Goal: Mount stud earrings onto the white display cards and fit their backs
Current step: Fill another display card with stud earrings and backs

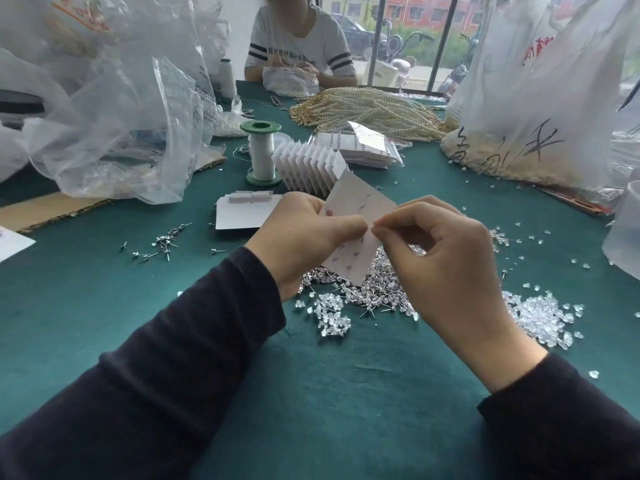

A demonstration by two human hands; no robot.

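My left hand (304, 233) grips a white display card (360, 202), held tilted above the table with several studs showing through it. My right hand (436, 251) pinches thumb and forefinger at the card's right edge, where it meets my left thumb; what it pinches is too small to make out. Under the card lies a heap of silver stud earrings (377, 289). Clear earring backs (332, 318) lie in a small pile in front, with a larger pile of clear backs (543, 315) to the right.
A fanned row of filled cards (308, 168) stands behind my hands, beside a green thread spool (261, 150) and blank cards (242, 213). Loose studs (162, 242) lie left. Plastic bags (114, 109), pearl strands (367, 110) and a seated person (298, 43) fill the far side.
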